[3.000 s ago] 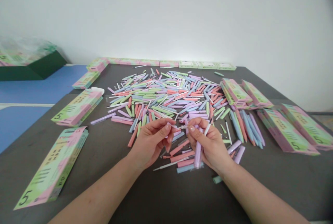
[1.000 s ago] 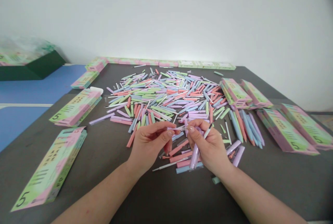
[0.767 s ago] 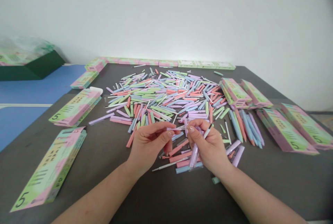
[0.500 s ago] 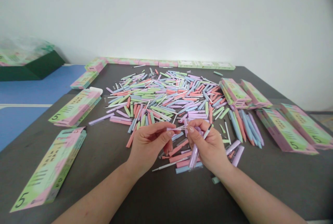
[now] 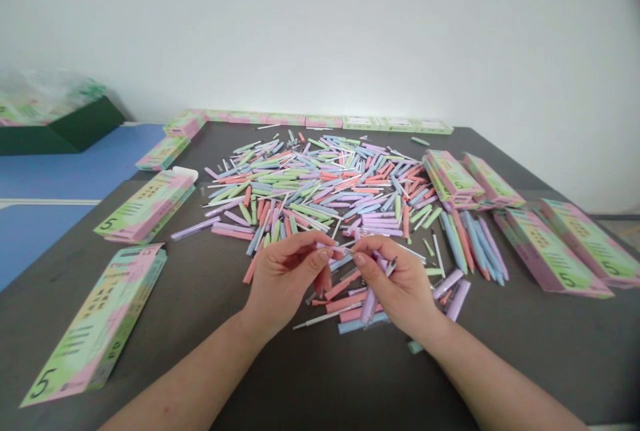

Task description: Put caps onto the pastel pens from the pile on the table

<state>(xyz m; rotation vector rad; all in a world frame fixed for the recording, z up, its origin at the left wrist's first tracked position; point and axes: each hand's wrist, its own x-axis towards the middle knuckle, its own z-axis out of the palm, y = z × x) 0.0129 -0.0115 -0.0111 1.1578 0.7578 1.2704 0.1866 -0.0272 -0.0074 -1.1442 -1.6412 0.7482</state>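
My left hand and my right hand are raised close together just above the front of the pen heap. The left thumb and fingers pinch a thin white pen refill, which reaches across to my right fingertips. My right hand grips a lilac pen barrel, whose lower end points down at the scattered pens. A short dark-tipped piece shows among my right fingers; its exact form is hidden. Loose pastel pens and refills lie in a broad heap beyond both hands.
The dark grey table carries flat pink-and-green boxes marked 5, such as one at front left. More boxes stand along the back and right. A dark green box holding wrapped packs sits at far left, above a blue surface.
My right hand has rotated and moved slightly left, tilting the lilac barrel lower. The dark-tipped piece has dropped lower among my fingers. My left hand has barely moved.
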